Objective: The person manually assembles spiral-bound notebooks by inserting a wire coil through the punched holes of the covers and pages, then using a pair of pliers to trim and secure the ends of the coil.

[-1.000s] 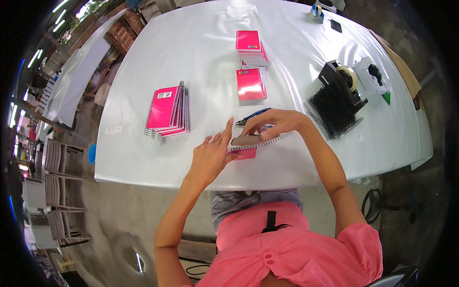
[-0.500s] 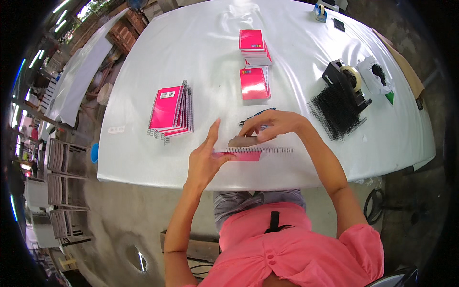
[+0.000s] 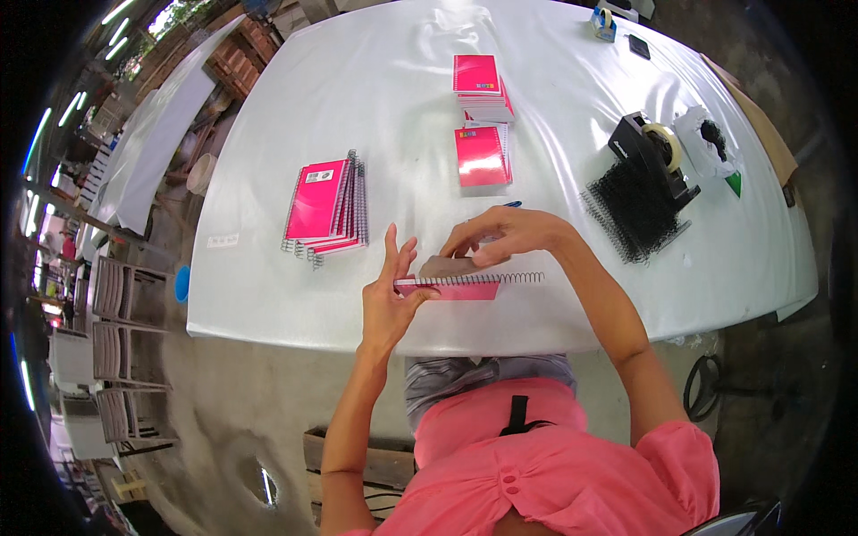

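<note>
Near the table's front edge, my left hand (image 3: 390, 302) grips the left end of a small pink notebook (image 3: 466, 292), its thumb on the front cover and its other fingers raised behind. The notebook stands on edge with its bound side up. A dark wire spiral coil (image 3: 522, 278) runs along that side and sticks out past the right end. Pinched in my right hand (image 3: 514, 232) is a flat grey-brown piece (image 3: 447, 266), held against the coil; its exact kind is unclear. Behind this hand lies a pen (image 3: 512, 205), mostly hidden.
Pink notebooks with coils (image 3: 315, 201) lie stacked at left, with more piles (image 3: 483, 156) at the back middle. To the right are a black tape dispenser (image 3: 639, 143), a heap of black coils (image 3: 630, 210) and a white plastic bag (image 3: 702, 143). The white table (image 3: 259, 295) ends close to me.
The coil has shifted left along the notebook, so less of it sticks out at the right. My right hand with the flat piece has moved slightly left over the coil.
</note>
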Action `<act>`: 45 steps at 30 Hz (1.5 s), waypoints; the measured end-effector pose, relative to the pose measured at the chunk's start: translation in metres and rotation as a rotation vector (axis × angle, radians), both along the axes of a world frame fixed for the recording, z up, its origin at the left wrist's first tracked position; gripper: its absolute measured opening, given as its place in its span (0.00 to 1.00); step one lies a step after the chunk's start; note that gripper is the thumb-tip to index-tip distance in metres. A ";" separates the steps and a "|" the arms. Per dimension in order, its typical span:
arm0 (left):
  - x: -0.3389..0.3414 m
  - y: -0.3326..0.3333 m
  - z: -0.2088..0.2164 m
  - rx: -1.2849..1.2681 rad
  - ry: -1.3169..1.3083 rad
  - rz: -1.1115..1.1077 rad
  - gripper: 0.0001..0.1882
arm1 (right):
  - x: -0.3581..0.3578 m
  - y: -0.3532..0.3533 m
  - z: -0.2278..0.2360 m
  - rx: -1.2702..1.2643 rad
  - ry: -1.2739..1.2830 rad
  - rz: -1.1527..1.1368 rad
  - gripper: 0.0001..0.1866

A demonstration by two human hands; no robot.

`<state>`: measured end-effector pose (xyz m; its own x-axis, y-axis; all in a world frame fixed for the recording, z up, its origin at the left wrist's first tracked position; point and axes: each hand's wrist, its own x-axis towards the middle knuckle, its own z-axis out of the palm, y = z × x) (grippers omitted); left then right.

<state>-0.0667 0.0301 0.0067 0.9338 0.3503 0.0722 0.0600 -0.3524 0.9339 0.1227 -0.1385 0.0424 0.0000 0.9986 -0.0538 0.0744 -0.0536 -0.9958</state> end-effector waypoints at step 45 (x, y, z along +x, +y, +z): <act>0.014 -0.006 -0.046 0.840 0.010 0.198 0.31 | -0.099 -0.011 -0.041 0.394 -1.224 -0.681 0.22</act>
<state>-0.0531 0.0242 -0.0388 0.8631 0.3413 0.3723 0.2007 -0.9082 0.3673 0.0237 -0.1491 0.0009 0.3138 0.7362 0.5996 0.9430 -0.1681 -0.2871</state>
